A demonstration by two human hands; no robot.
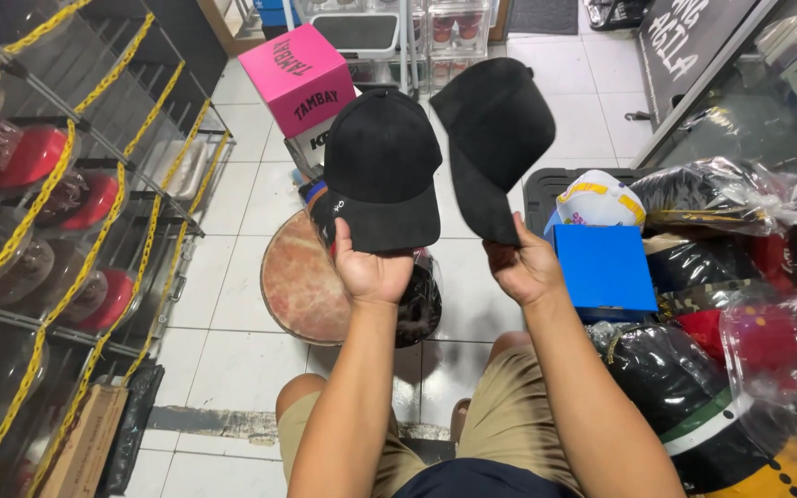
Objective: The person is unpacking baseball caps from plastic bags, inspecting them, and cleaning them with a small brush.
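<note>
1. Two black caps are being held up side by side in the head view, one in each hand, above the person's knees.
2. Left hand [373,269] is gripping the brim of the left black cap [382,166], fingers closed under the brim edge, crown facing the camera and pointing away from the wrist.
3. Right hand [523,267] is pinching the brim tip of the right black cap [495,134]; this cap is hanging tilted, its crown leaning up and slightly toward the left cap.
4. Both caps are sitting just beside each other; whether their crowns are touching, I cannot tell. The hands are staying apart, each clamped on its own cap.
5. Beyond the left hand, a pink box [299,76] is standing on the white tiled floor [242,360].
6. Below the left hand, a round reddish stool top [302,281] is showing.
7. Just right of the right hand, a blue box [604,269] is lying on bagged caps, with a white patterned cap [599,198] behind it.
8. Far left of the left hand, a wire rack [94,166] with yellow chains is holding red caps.
</note>
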